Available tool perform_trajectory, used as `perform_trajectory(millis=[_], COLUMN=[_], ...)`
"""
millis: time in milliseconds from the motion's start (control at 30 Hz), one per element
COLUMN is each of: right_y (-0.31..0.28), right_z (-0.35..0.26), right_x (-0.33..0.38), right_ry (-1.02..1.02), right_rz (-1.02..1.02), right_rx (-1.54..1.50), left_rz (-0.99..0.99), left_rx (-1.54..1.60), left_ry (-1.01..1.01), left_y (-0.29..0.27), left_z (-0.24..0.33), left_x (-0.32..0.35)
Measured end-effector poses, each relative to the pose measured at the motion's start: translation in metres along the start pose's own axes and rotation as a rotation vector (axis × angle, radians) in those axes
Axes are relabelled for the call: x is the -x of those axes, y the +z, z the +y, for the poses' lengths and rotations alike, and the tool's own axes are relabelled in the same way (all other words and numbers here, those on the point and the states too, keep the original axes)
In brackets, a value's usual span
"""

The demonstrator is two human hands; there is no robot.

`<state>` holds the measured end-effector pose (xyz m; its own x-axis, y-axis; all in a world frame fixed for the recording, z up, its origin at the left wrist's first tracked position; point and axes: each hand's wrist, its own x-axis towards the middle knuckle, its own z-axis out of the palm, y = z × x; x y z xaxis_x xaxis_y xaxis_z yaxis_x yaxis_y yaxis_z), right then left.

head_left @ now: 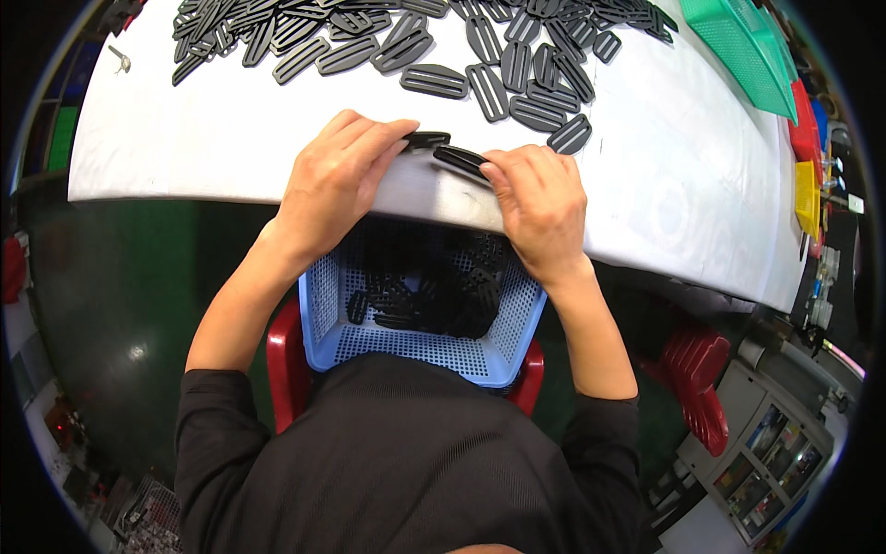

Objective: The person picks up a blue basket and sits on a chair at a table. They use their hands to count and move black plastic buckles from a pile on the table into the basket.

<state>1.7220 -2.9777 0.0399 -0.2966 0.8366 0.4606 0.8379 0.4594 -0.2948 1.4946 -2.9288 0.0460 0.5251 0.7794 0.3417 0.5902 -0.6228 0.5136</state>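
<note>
White table [674, 189], buckles [459, 161] in hands [544, 205].

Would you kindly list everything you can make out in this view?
Table: one, white, across the top
Loose slotted buckles: dozens, black, table's far side
Left held buckle: apparently one, black, near table edge
Right held buckle: one, black, beside it
Perforated basket: one, blue, below table edge
Basket pieces: many, black, inside it
Chair parts: two, red, flanking that basket
Separate chair: one, red, right
Mesh basket: at least one, green, upper right
Red bin: one, right
Yellow bin: one, right
Cabinet: one, grey, lower right
Shirt: one, black, bottom
Left hand: one, bare, pinching left buckle
Right hand: one, bare, pinching right buckle
</note>
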Motion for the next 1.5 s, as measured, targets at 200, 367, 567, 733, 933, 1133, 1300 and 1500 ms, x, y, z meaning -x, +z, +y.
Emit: perform_trajectory(millis=[200, 367, 567, 733, 933, 1133, 1300, 1500], right_y=[0.000, 0.019, 0.020, 0.005, -0.009, 0.021, 0.037, 0.017], right_z=[0.010, 0.016, 0.026, 0.030, 0.016, 0.042, 0.052, 0.029], right_x=[-0.022, -0.045, -0.042, -0.045, -0.060, -0.095, -0.101, -0.100], right_ry=[0.093, 0.013, -0.119, 0.098, 0.221, 0.022, -0.094, 0.173], right_rz=[0.064, 0.102, 0.135, 0.045, -0.228, 0.038, 0.058, -0.106], right_rx=[0.024, 0.339, 0.465, 0.117, -0.149, 0.266, 0.484, 0.060], left_rz=[0.096, 0.054, -0.026, 0.085, 0.205, 0.080, 0.038, 0.170], left_rx=[-0.149, -0.334, 0.038, -0.088, -0.353, -0.088, 0.019, -0.378], left_ry=[0.126, 0.244, 0.000, 0.014, 0.086, -0.034, -0.100, -0.006], left_y=[-0.003, 0.019, 0.004, -0.004, 0.009, -0.001, -0.006, 0.007], left_z=[-0.006, -0.017, -0.006, -0.005, -0.036, -0.028, -0.018, -0.039], left_x=[-0.019, -0.053, -0.034, -0.033, -0.057, -0.051, -0.043, -0.071])
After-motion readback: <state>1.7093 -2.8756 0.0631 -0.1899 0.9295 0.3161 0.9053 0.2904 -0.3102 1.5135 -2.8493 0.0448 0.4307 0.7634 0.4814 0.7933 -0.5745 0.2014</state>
